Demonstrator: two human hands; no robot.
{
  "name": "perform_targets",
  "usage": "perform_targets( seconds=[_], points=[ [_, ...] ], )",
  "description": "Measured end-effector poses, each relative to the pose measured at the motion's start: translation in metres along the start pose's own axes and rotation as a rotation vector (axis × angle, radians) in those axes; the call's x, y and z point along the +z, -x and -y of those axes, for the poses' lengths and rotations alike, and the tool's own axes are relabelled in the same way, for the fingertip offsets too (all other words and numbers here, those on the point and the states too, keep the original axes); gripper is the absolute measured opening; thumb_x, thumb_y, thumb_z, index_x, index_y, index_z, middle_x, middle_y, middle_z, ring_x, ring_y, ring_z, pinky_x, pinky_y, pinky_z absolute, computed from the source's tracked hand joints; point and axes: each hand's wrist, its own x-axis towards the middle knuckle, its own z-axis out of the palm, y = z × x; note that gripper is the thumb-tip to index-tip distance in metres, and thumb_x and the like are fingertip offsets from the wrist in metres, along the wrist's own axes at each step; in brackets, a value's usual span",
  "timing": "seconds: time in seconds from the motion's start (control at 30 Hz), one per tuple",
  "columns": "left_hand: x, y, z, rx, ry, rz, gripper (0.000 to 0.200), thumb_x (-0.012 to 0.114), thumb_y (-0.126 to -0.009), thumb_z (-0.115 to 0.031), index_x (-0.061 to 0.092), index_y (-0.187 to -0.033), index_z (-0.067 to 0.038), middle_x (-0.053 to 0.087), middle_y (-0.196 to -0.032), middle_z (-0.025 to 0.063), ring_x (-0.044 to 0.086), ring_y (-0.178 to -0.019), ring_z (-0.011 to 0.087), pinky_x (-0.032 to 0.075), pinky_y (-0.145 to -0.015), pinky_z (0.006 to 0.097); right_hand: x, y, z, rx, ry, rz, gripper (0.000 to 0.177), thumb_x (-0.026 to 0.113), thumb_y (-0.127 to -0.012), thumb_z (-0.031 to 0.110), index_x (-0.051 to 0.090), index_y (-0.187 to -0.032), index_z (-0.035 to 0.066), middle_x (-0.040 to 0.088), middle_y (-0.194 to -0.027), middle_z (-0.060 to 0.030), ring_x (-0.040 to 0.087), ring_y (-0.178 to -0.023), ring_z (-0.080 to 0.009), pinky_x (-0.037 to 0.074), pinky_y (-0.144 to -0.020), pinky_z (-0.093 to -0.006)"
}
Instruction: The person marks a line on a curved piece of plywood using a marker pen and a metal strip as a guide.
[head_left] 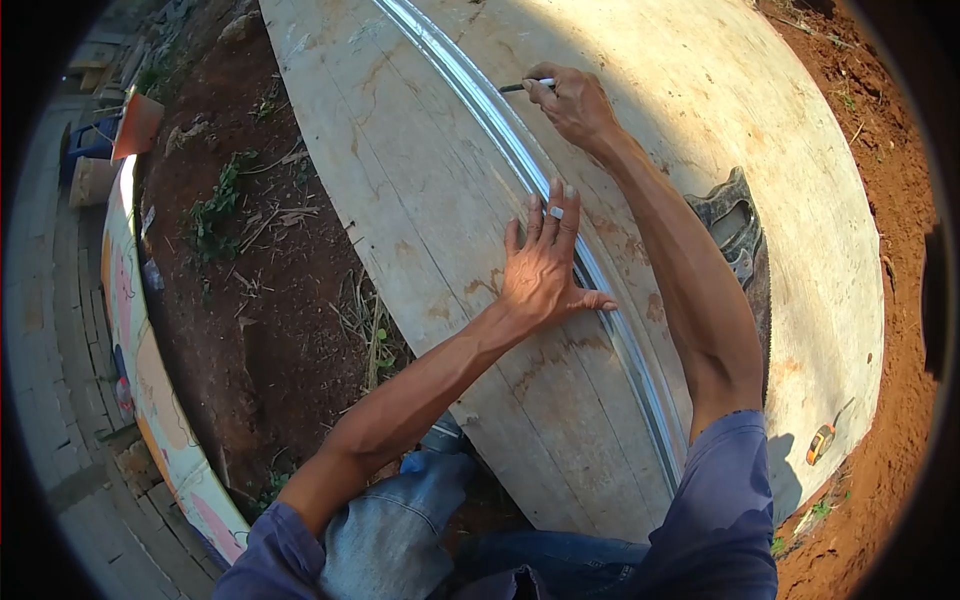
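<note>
A long shiny metal strip (pixel 480 95) runs across a wooden board (pixel 440 200), from the top edge down to near my body. My left hand (pixel 545 255) lies on the strip with its fingers spread, a ring on one finger, the thumb across the metal. To the right of the strip, farther up, my right hand (pixel 580 105) grips a thin marker (pixel 530 85), its dark tip pointing left and close to the strip's edge. Thin lines run along the board's left part.
A handsaw (pixel 735 225) lies right of my right forearm, partly hidden by it. An orange tape measure (pixel 821 441) rests at the board's lower right. Red soil (pixel 260 330) flanks the board. A colourful patterned panel (pixel 160 390) and terracotta pots (pixel 137 125) stand at the left.
</note>
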Motion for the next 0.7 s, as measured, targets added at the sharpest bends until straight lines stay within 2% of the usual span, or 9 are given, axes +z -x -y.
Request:
perform_targets(
  seconds=[0.1, 0.17, 0.3, 0.37, 0.5, 0.57, 0.6, 0.67, 0.7],
  points=[
    [0.005, -0.001, 0.002, 0.012, 0.001, -0.022, 0.155, 0.067, -0.04, -0.087, -0.007, -0.151, -0.009, -0.004, -0.157, 0.0212, 0.002, -0.143, 0.0454, 0.013, -0.108, 0.0664, -0.017, 0.025, -0.001, 0.001, 0.068, 0.069, 0.029, 0.057, -0.094, 0.028, 0.067, -0.106, 0.004, 0.069, -0.079, -0.0105, 0.063, -0.067, -0.0182, 0.05, -0.065, -0.0355],
    [0.004, 0.0, 0.002, 0.013, 0.029, -0.041, 0.154, 0.067, -0.04, -0.086, -0.007, -0.151, -0.009, -0.005, -0.156, 0.0235, 0.003, -0.142, 0.0479, 0.013, -0.106, 0.0693, -0.032, 0.051, -0.005, -0.088, 0.096, 0.094, 0.028, 0.057, -0.094, 0.027, 0.065, -0.105, 0.002, 0.068, -0.08, -0.0148, 0.065, -0.072, -0.0241, 0.05, -0.068, -0.0373],
    [0.005, -0.001, 0.002, 0.037, 0.01, -0.063, 0.154, 0.068, -0.042, -0.085, -0.007, -0.151, -0.007, -0.003, -0.156, 0.0251, 0.006, -0.142, 0.0484, 0.013, -0.107, 0.0681, -0.073, 0.121, 0.002, -0.071, 0.161, 0.155, 0.027, 0.057, -0.093, 0.025, 0.064, -0.104, 0.001, 0.067, -0.082, -0.0182, 0.065, -0.075, -0.0293, 0.05, -0.07, -0.0387],
    [0.007, -0.001, 0.004, 0.049, 0.009, -0.062, 0.153, 0.067, -0.043, -0.086, -0.008, -0.151, -0.007, -0.002, -0.156, 0.0251, 0.007, -0.142, 0.0486, 0.013, -0.107, 0.0684, -0.093, 0.162, 0.003, -0.046, 0.099, 0.214, 0.024, 0.058, -0.093, 0.022, 0.063, -0.102, 0.0, 0.065, -0.084, -0.02, 0.064, -0.078, -0.0316, 0.049, -0.071, -0.0398],
    [0.008, 0.0, 0.006, 0.078, 0.022, -0.096, 0.153, 0.067, -0.043, -0.086, -0.009, -0.151, -0.008, 0.001, -0.156, 0.026, 0.007, -0.142, 0.0484, 0.012, -0.106, 0.0695, -0.127, 0.242, 0.009, 0.033, 0.058, 0.238, 0.021, 0.06, -0.092, 0.019, 0.063, -0.101, -0.001, 0.065, -0.088, -0.0186, 0.064, -0.08, -0.0327, 0.049, -0.072, -0.041],
    [0.006, -0.001, 0.004, 0.053, 0.01, -0.082, 0.152, 0.067, -0.043, -0.086, -0.008, -0.151, -0.009, 0.003, -0.155, 0.0274, 0.008, -0.142, 0.0482, 0.013, -0.106, 0.0695, -0.137, 0.28, 0.008, -0.02, 0.047, 0.13, 0.017, 0.064, -0.088, 0.014, 0.064, -0.097, 0.0, 0.063, -0.075, -0.019, 0.063, -0.073, -0.0344, 0.049, -0.067, -0.043],
    [0.006, -0.001, 0.004, 0.064, 0.005, -0.081, 0.152, 0.068, -0.044, -0.085, -0.008, -0.151, -0.008, 0.004, -0.154, 0.0289, 0.008, -0.142, 0.0488, 0.013, -0.107, 0.0687, -0.146, 0.296, 0.011, -0.011, 0.049, 0.126, 0.017, 0.064, -0.088, 0.014, 0.064, -0.097, 0.0, 0.063, -0.075, -0.019, 0.063, -0.073, -0.0344, 0.049, -0.067, -0.043],
    [0.006, -0.001, 0.004, 0.075, 0.0, -0.083, 0.152, 0.068, -0.044, -0.085, -0.007, -0.151, -0.008, 0.005, -0.154, 0.0293, 0.008, -0.142, 0.0489, 0.014, -0.107, 0.068, -0.167, 0.324, 0.022, 0.106, 0.093, 0.238, 0.017, 0.062, -0.089, 0.013, 0.064, -0.099, -0.001, 0.066, -0.088, -0.0147, 0.063, -0.078, -0.0311, 0.048, -0.069, -0.0399],
    [0.006, -0.001, 0.004, 0.081, -0.005, -0.091, 0.151, 0.068, -0.044, -0.085, -0.006, -0.151, -0.007, 0.005, -0.154, 0.0296, 0.008, -0.142, 0.049, 0.014, -0.107, 0.0674, -0.181, 0.335, 0.028, 0.11, 0.092, 0.235, 0.017, 0.062, -0.089, 0.013, 0.064, -0.099, -0.001, 0.066, -0.088, -0.0147, 0.063, -0.078, -0.0311, 0.048, -0.069, -0.0399]
  ],
)
